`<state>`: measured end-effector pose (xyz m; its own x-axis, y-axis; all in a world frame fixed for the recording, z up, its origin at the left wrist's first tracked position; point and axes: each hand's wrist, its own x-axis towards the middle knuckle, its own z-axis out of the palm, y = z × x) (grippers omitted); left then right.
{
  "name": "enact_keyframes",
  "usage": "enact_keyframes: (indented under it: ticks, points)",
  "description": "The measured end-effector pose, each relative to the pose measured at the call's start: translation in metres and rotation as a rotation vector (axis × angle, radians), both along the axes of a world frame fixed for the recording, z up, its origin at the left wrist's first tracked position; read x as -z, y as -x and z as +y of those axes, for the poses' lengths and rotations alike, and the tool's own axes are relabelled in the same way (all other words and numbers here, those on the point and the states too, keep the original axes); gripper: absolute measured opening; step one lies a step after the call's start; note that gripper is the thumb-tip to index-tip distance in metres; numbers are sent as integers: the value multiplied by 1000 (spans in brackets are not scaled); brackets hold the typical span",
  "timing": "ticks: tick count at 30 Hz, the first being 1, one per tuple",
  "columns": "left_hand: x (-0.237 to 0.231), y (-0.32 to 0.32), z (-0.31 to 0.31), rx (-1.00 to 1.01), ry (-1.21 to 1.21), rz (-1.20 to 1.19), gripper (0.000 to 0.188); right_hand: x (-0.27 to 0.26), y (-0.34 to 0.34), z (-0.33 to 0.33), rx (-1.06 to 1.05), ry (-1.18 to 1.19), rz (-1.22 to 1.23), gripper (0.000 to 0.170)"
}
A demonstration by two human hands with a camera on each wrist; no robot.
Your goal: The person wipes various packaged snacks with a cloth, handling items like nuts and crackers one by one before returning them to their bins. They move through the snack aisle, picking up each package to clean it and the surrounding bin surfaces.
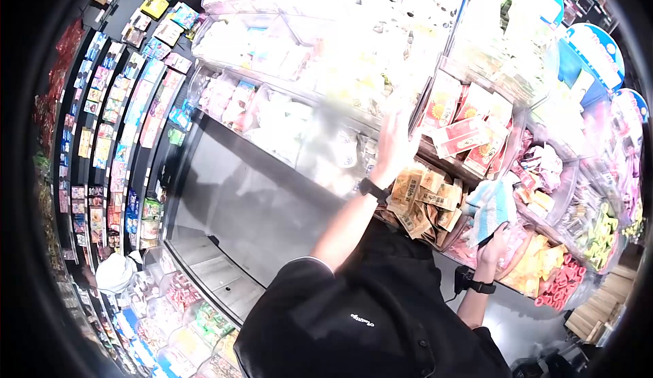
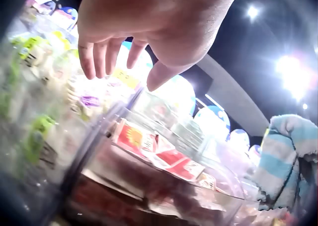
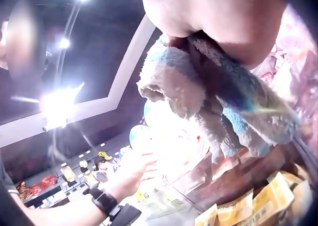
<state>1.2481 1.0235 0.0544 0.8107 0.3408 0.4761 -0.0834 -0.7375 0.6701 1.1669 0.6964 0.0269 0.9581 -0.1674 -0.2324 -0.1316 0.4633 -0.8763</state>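
Observation:
My right hand (image 1: pixel 495 245) grips a blue and white striped cloth (image 1: pixel 491 208) over the front bins; in the right wrist view the fluffy cloth (image 3: pixel 174 82) hangs in folds below the hand (image 3: pixel 218 17). My left hand (image 1: pixel 396 143) is held over the bins' divider, its fingers extended and holding nothing. In the left wrist view the left hand (image 2: pixel 149 22) hangs above a clear bin of red and white packets (image 2: pixel 171 159). Brown packets (image 1: pixel 425 198) lie in the bin between the two hands in the head view.
Clear bins of white packets (image 1: pixel 279 123) stand to the left. Yellow packets (image 1: pixel 537 262) and red items (image 1: pixel 563 284) fill bins at the right front. Shelves of boxed goods (image 1: pixel 109 106) line the far left. Blue round signs (image 1: pixel 595 51) rise at the back right.

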Motion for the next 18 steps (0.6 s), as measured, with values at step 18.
enact_keyframes:
  ticks: [18]
  points:
    - [16, -21, 227, 271, -53, 71, 47, -49, 50, 222, 238, -58, 58, 43]
